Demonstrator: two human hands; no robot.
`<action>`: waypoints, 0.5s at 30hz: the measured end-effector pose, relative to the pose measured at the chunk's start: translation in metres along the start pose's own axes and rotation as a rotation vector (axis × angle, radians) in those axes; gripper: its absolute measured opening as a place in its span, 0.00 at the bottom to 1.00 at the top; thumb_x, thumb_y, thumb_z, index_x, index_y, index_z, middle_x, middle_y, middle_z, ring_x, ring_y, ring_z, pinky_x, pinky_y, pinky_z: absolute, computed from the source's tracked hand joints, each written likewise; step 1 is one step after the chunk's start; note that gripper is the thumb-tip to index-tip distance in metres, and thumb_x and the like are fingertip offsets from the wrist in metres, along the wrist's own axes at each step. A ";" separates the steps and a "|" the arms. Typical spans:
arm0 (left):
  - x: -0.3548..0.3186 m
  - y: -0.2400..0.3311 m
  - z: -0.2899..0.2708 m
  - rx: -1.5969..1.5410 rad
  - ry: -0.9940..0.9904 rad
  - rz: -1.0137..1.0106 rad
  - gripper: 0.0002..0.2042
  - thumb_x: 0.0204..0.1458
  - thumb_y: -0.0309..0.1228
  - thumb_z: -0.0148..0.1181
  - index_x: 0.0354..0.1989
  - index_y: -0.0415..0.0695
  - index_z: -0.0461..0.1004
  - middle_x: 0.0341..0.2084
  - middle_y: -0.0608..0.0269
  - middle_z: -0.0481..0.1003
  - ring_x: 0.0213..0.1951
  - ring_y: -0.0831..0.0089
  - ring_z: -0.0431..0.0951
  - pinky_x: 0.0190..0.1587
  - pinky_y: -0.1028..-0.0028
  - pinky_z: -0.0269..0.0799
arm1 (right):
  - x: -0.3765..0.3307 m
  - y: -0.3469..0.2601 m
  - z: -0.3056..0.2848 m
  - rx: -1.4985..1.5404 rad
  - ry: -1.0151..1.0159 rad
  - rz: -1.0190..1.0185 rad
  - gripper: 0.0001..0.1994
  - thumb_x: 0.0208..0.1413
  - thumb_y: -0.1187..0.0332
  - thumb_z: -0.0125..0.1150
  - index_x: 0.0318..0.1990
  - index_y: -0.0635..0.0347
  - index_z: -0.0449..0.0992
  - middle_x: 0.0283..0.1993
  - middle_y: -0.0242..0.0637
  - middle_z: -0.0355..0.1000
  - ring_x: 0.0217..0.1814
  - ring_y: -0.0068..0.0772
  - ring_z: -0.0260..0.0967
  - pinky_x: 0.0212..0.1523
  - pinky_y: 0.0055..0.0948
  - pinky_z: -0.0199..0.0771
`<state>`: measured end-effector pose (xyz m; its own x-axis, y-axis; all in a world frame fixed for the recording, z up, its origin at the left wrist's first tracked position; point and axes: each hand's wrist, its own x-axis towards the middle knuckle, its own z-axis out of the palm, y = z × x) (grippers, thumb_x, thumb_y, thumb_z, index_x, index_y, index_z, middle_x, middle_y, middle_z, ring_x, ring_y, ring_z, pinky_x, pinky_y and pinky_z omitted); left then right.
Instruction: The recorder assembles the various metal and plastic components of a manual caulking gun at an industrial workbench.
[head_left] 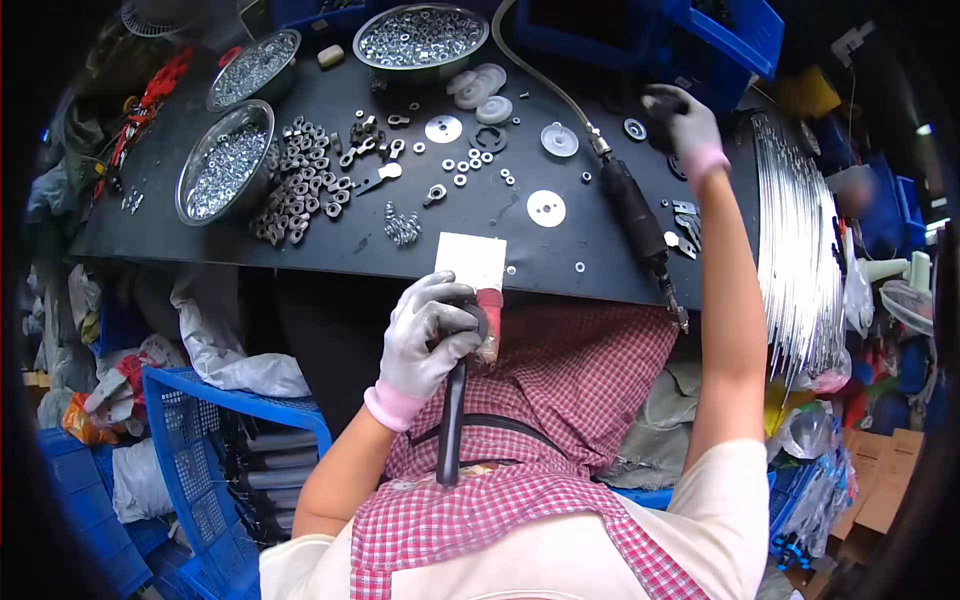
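My left hand (425, 330), in a grey-white glove with a pink cuff, is closed around the round black head of a part with a long black tubular handle (452, 425). The handle points down toward my apron. Right beside those fingers is a red-wrapped post (489, 315) at the table edge, below a white square plate (472, 261). My right hand (692, 132), gloved alike, reaches to the far right of the table near a blue bin (735, 40). Its fingers are bent together at something dark and blurred that I cannot make out.
A black power screwdriver (635, 210) with a hose lies right of centre on the dark table (330, 255). Bowls of nuts (225, 165), loose metal fittings (300, 185), springs (402, 225), washers and discs (546, 208) are spread about. Thin metal rods (800, 240) lie at the right.
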<state>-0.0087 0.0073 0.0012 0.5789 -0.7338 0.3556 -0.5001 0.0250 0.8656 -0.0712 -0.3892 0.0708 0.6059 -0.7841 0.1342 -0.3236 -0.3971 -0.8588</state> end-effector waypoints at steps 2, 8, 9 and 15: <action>-0.004 0.003 0.003 -0.027 0.024 -0.023 0.09 0.40 0.31 0.68 0.29 0.42 0.78 0.42 0.59 0.76 0.57 0.55 0.69 0.57 0.60 0.64 | 0.054 0.019 0.015 -0.453 -0.047 -0.066 0.16 0.51 0.70 0.59 0.48 0.54 0.79 0.45 0.42 0.78 0.47 0.38 0.76 0.50 0.30 0.73; -0.005 0.015 0.001 0.255 0.006 -0.030 0.10 0.39 0.30 0.69 0.30 0.44 0.76 0.45 0.56 0.76 0.58 0.53 0.68 0.59 0.59 0.62 | 0.089 0.051 0.036 -0.885 -0.041 0.010 0.23 0.47 0.63 0.64 0.53 0.56 0.75 0.54 0.48 0.73 0.56 0.49 0.70 0.58 0.37 0.69; -0.004 0.013 0.001 0.252 0.007 -0.055 0.10 0.39 0.30 0.69 0.30 0.44 0.76 0.45 0.56 0.76 0.58 0.53 0.68 0.59 0.59 0.62 | 0.087 0.052 0.030 -0.730 -0.108 -0.006 0.21 0.47 0.66 0.65 0.51 0.57 0.76 0.50 0.46 0.75 0.52 0.45 0.73 0.55 0.35 0.71; -0.007 0.001 0.006 0.120 0.100 -0.061 0.10 0.40 0.31 0.68 0.29 0.44 0.75 0.45 0.56 0.74 0.57 0.56 0.67 0.58 0.60 0.62 | -0.080 -0.059 0.048 0.452 -0.291 -0.080 0.07 0.58 0.73 0.54 0.42 0.63 0.70 0.37 0.35 0.71 0.36 0.23 0.70 0.36 0.25 0.73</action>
<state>-0.0173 0.0081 -0.0026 0.6687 -0.6603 0.3417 -0.5316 -0.1033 0.8407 -0.0659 -0.2801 0.0865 0.8125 -0.5703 0.1206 0.0375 -0.1553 -0.9872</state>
